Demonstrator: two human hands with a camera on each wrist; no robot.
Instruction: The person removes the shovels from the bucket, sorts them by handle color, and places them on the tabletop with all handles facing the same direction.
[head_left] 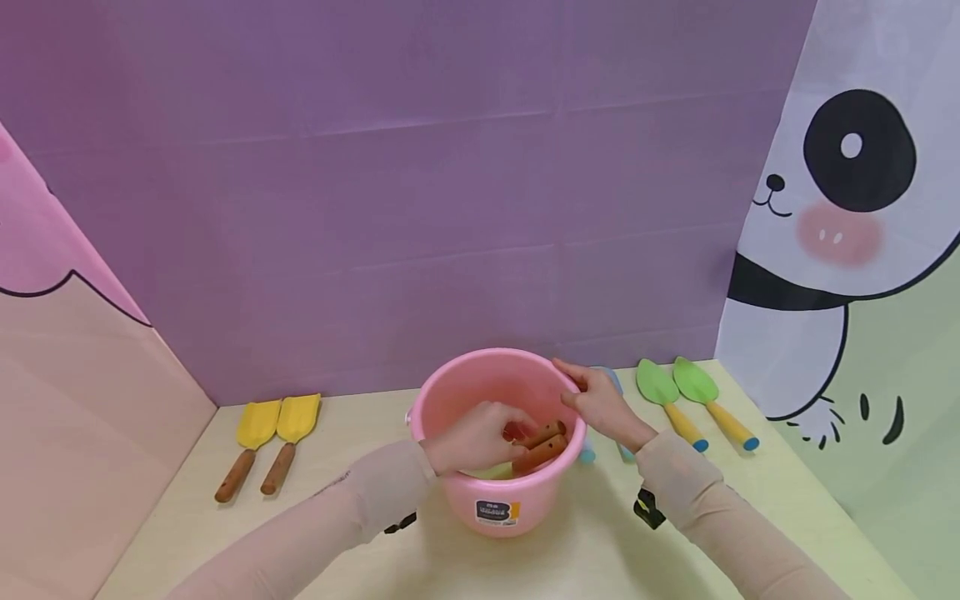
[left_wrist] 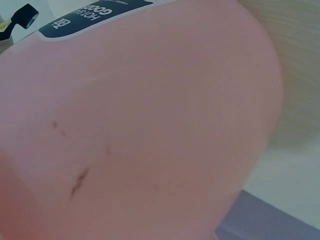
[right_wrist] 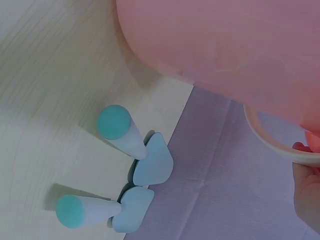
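Observation:
A pink bucket [head_left: 465,496] stands on the table, a printed label on its front. My left hand [head_left: 480,437] reaches over the near rim into it, fingers curled at two wooden-handled tools [head_left: 542,454]. Their brown handles lean toward the right rim, and a bit of red shows beside the fingers; the heads are hidden. At the bucket's right side, my right hand [head_left: 603,404] grips the rim, with the thumb toward the inside. The right wrist view catches part of that hand beside the pale bail handle [right_wrist: 267,142]. Only the bucket's wall [left_wrist: 165,115] fills most of the left wrist view.
Two yellow shovels [head_left: 298,417] with wooden handles lie on the left. To the right are two green trowels [head_left: 657,383] with yellow handles. Two light-blue shovels [right_wrist: 154,162] with teal handle ends lie beside the bucket. A purple backdrop [head_left: 450,250] rises behind the table.

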